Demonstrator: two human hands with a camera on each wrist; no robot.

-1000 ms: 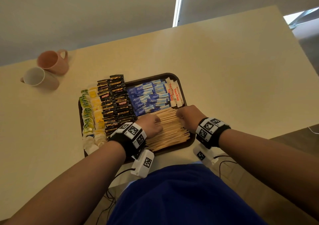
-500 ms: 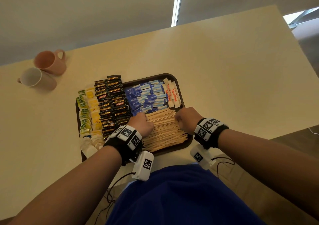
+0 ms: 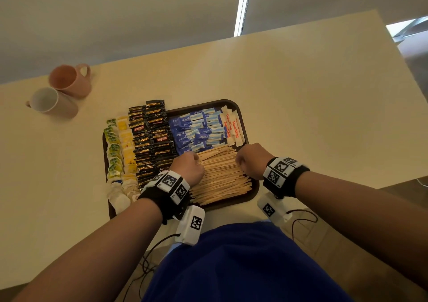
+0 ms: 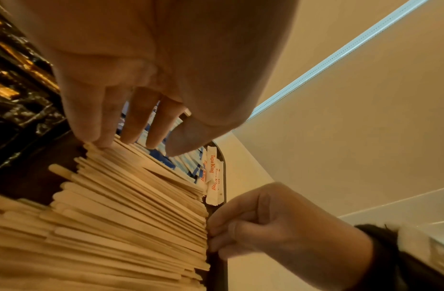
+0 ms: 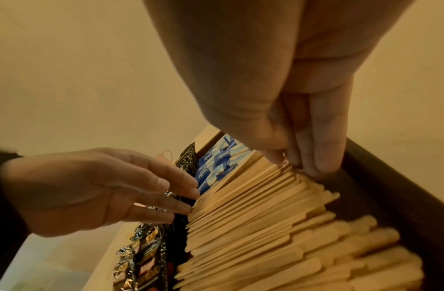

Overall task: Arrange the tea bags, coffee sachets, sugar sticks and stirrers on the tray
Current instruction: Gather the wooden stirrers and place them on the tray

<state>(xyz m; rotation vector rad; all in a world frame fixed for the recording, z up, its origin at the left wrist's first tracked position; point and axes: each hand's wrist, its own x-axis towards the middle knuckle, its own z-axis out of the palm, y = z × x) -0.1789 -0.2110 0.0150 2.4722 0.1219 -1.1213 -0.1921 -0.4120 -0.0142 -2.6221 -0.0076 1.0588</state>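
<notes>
We are seeing tray lying on tabletop, near its front edge. In tray, left to right: tea bags, coffee sachets, then sugar sticks at back right with stirrers lying in front of them. Left hand is touching stirrers' left ends, right hand their right ends. Two mugs are lying on tabletop, well behind and left of tray.
</notes>
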